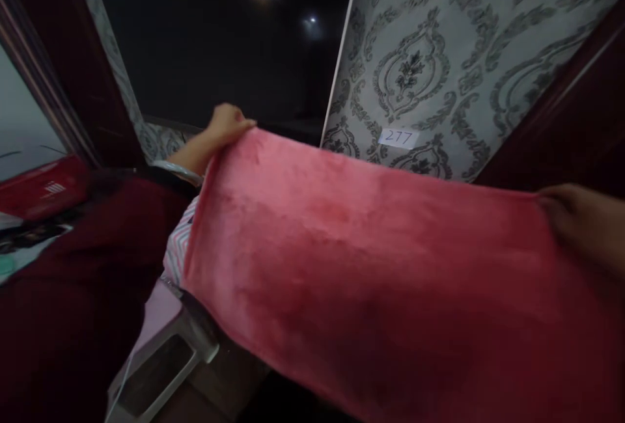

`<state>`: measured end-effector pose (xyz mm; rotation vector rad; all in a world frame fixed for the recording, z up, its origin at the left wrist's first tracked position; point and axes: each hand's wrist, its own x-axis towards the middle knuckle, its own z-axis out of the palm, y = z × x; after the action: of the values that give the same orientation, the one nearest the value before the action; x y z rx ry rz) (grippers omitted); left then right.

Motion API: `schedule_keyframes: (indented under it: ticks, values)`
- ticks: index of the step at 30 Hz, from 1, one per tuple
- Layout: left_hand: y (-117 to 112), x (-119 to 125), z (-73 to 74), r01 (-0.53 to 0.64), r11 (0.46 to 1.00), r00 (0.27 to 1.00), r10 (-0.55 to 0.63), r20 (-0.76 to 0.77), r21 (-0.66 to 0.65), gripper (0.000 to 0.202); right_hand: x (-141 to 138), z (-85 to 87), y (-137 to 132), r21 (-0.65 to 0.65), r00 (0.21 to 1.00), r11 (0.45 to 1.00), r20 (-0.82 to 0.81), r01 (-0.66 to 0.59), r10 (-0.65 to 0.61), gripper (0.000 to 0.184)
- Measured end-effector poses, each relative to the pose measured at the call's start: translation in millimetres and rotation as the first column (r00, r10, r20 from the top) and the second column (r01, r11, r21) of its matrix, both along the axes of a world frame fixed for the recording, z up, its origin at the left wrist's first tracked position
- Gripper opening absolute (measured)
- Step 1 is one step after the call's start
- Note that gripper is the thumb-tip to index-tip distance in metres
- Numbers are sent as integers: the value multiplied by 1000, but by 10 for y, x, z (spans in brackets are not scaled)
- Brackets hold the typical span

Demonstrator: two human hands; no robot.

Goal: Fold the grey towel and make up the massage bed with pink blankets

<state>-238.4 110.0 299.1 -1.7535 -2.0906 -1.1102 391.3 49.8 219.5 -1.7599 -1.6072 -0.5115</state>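
A pinkish-red, plush-looking towel (pixel 371 260) is stretched out in front of me and fills much of the lower view. My left hand (pixel 229 125) pinches its upper left corner, with a bracelet on that wrist. At the right edge of the view, my right hand (pixel 581 221) is closed on the upper right corner; its fingers are partly hidden and dim. The top edge runs nearly taut between both hands, and the lower part hangs down out of view.
Behind the towel are a large dark screen (pixel 219 39) and patterned wallpaper (pixel 415 65) with a paper label (pixel 399 138) reading 277. A light plastic stool (pixel 161 332) stands below at left, near a striped cloth (pixel 178 247). Farther left lies a red box (pixel 43 185).
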Motion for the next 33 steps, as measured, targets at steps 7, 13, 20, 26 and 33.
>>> schedule_keyframes:
  ticks: [7, 13, 20, 26, 33]
  values:
    - [1051, 33, -1364, -63, 949, 996, 81, 45, -308, 19, -535, -1154, 924, -398, 997, 914, -20, -72, 70, 12]
    - [1417, 51, -1976, -82, 925, 995, 96, 19, -371, 20, -388, -1680, 1335, -384, 988, 911, -51, -151, 143, 13]
    - [1873, -42, -1976, -116, 932, 993, 106, -48, -344, 37, -289, -1349, 1831, -447, 998, 895, 60, 12, 17, 12]
    - [2218, 141, -2390, -114, 901, 992, 80, -98, -419, 37, -309, -2128, 2213, -607, 994, 795, 85, 2, 63, 27]
    - [2445, 108, -2993, -93, 863, 992, 34, -125, -497, 47, -101, -2659, 2337, -620, 996, 784, 34, -39, 76, 39]
